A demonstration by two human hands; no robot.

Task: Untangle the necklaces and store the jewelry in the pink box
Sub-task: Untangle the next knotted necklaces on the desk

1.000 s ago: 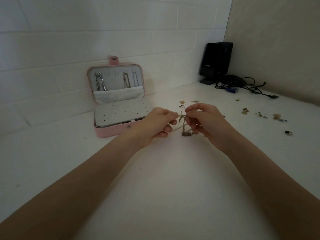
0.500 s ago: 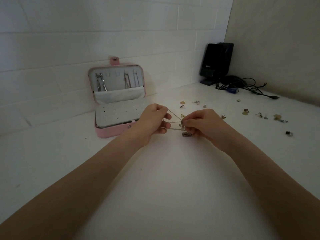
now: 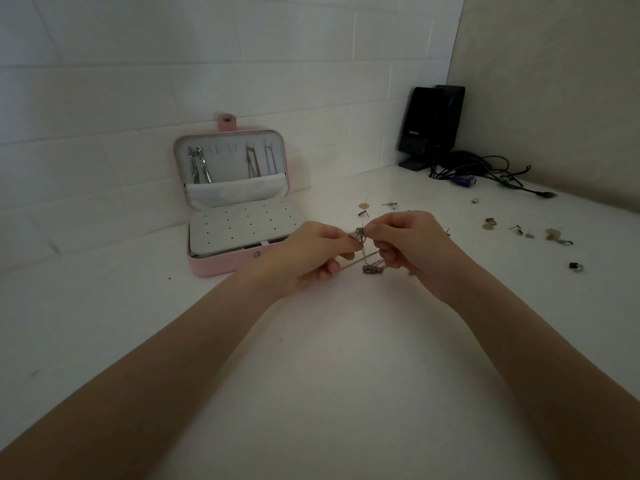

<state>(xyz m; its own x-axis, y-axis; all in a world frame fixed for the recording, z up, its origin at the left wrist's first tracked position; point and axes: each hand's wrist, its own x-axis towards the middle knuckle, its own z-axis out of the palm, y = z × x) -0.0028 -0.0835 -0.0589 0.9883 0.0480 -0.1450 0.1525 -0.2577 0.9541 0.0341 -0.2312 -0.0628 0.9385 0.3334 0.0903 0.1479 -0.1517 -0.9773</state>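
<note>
Standing open against the white tiled wall point(image 3: 138, 81) left of centre, one pink fabric-covered jewellery box point(image 3: 239, 266) showed its grey lid lining, where three sets of chains or pendants hung: one silvery set point(image 3: 199, 166) at the left, one darker chain point(image 3: 252, 164) nearer the middle and one thin pale chain point(image 3: 269, 161) at the right. Below the lid sat one grey panel with rows of small holes point(image 3: 242, 226). Just right of the box, at mid-frame, the left hand point(image 3: 311, 254) had its fingers curled, thumb and forefinger pinching the tangled thin metal necklaces point(image 3: 363, 251). Close beside it, the right hand point(image 3: 408, 244) pinched the same knot from the other side, its other fingers folded under; the two sets of fingertips nearly met. One small dark pendant point(image 3: 372, 270) dangled from the chains just over the white tabletop point(image 3: 329, 393). How many necklaces made up the tangle could not be told. Behind the hands lay three small stud earrings point(image 3: 363, 206). Farther right, about eight more small jewellery pieces point(image 3: 550, 234) were scattered, one dark ring point(image 3: 575, 267) lying nearest the right edge. In the upper right corner stood two black speakers point(image 3: 431, 126) beside one heap of black cables point(image 3: 485, 171).
</note>
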